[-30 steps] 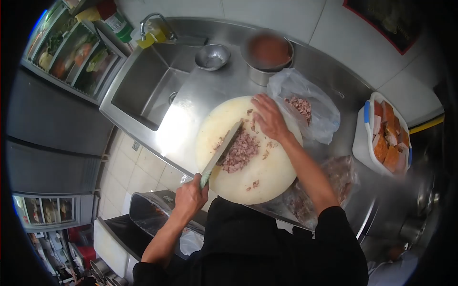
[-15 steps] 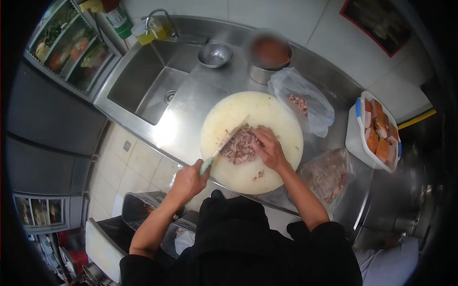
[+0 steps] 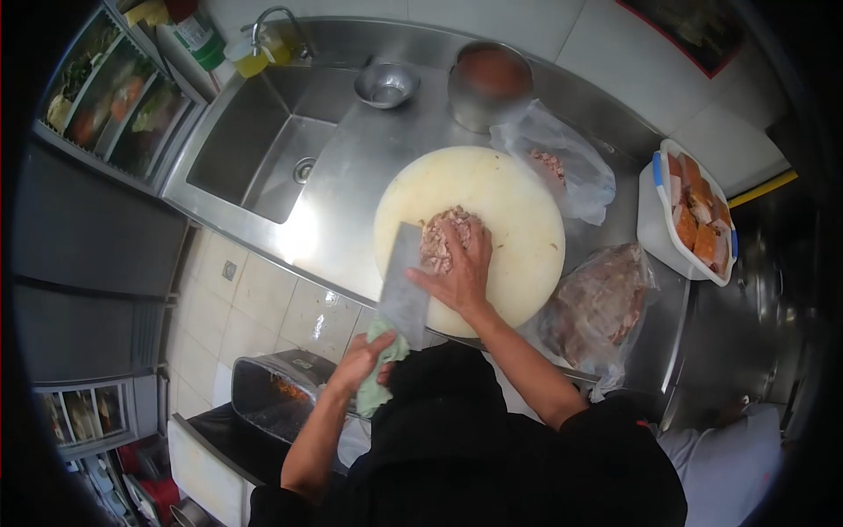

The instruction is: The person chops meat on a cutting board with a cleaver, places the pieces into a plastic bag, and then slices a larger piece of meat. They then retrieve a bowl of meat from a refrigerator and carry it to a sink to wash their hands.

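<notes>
My left hand (image 3: 358, 360) grips a cleaver by its handle, which has a green cloth (image 3: 383, 369) around it. The cleaver's broad blade (image 3: 405, 285) lies flat, its far end over the left part of a round white chopping board (image 3: 527, 211). Against the blade's right edge sits a small heap of chopped meat (image 3: 435, 249). My right hand (image 3: 465, 272) is cupped over the heap, fingers curled around its right side, with the thumb reaching onto the blade. The palm side and the meat under it are hidden.
Behind the board are a metal bowl (image 3: 386, 85), a pot (image 3: 492, 92) and a plastic bag (image 3: 575, 180) with chopped meat. At right lie a bag of meat (image 3: 601, 307) and a white tub (image 3: 654, 233) of meat pieces. A sink (image 3: 255, 167) is at left; a bin (image 3: 263, 404) stands below.
The cleaver has turned from edge-on to flat and been drawn toward me, its cloth now showing. The spread meat is gathered into a tighter heap, with my right hand over it.
</notes>
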`<state>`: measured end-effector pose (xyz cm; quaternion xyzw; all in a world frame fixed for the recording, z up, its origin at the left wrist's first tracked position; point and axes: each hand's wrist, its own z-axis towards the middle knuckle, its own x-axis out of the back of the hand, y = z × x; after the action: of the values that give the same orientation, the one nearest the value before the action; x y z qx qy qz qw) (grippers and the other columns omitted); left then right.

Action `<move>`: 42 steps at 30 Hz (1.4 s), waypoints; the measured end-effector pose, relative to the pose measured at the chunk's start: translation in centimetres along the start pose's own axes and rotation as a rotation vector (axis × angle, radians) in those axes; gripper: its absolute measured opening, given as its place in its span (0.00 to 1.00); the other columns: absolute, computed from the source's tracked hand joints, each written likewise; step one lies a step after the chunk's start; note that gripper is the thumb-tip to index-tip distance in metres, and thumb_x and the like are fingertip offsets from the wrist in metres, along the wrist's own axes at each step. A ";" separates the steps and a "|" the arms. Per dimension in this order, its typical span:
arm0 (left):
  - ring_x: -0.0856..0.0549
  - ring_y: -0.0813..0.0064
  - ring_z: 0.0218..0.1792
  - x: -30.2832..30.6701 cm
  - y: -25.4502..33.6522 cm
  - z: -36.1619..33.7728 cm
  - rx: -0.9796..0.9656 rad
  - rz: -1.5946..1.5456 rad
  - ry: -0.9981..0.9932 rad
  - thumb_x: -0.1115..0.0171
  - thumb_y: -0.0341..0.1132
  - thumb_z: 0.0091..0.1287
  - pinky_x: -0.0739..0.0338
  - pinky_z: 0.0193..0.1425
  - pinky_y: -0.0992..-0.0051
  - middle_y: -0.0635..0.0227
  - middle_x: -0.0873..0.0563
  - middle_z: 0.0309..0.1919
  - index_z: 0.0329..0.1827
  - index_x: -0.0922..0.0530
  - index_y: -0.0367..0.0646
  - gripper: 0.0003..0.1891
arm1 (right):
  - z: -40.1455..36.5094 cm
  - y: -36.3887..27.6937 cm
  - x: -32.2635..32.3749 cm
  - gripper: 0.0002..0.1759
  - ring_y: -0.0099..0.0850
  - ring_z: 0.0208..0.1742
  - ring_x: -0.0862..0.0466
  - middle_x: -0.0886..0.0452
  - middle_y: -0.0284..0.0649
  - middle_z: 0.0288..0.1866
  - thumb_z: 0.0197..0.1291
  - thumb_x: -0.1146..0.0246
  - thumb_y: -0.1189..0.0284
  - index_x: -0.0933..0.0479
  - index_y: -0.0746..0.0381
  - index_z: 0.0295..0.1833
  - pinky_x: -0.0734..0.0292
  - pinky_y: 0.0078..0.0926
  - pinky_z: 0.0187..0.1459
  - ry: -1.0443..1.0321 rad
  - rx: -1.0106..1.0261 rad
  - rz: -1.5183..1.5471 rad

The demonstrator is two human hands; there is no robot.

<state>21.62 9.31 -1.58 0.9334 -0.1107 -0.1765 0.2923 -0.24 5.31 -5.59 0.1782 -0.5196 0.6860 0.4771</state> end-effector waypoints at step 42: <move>0.34 0.83 0.12 -21.3 14.8 11.2 0.207 -0.193 -0.204 0.43 0.36 0.66 0.41 0.14 0.82 0.74 0.30 0.14 0.34 0.27 0.45 0.06 | 18.5 21.4 5.7 0.22 0.48 0.51 0.23 0.22 0.49 0.51 0.44 0.33 0.62 0.17 0.61 0.47 0.31 0.41 0.60 0.135 -0.171 0.099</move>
<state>-3.74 -1.64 4.09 0.9420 -0.0672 -0.2853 0.1636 -25.59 -8.47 -5.68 0.0643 -0.5511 0.6724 0.4900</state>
